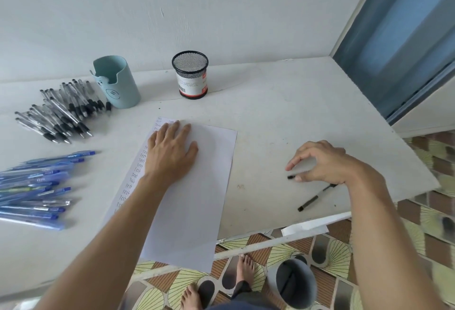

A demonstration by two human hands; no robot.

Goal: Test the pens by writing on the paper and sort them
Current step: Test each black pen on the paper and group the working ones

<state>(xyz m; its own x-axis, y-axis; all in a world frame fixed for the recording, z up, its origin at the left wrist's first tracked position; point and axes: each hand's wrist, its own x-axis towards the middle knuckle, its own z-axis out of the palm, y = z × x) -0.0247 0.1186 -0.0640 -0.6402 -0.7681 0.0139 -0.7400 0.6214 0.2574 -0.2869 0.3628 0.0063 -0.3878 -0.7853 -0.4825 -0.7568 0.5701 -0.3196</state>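
A person's left hand (171, 152) lies flat, fingers spread, on the paper (197, 186) at table centre. At three o'clock the right hand (320, 161) hovers with fingers curled but apart, its thumb touching a small black cap (291, 177); a black pen (316, 197) lies just beneath. Black pens (61, 110) are piled at ten o'clock, blue pens (37, 189) at nine.

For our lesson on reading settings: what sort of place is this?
Probably a room at home, with a plain white table against a wall as a desk. Patterned floor tiles, bare feet and a bin beneath suggest a home.
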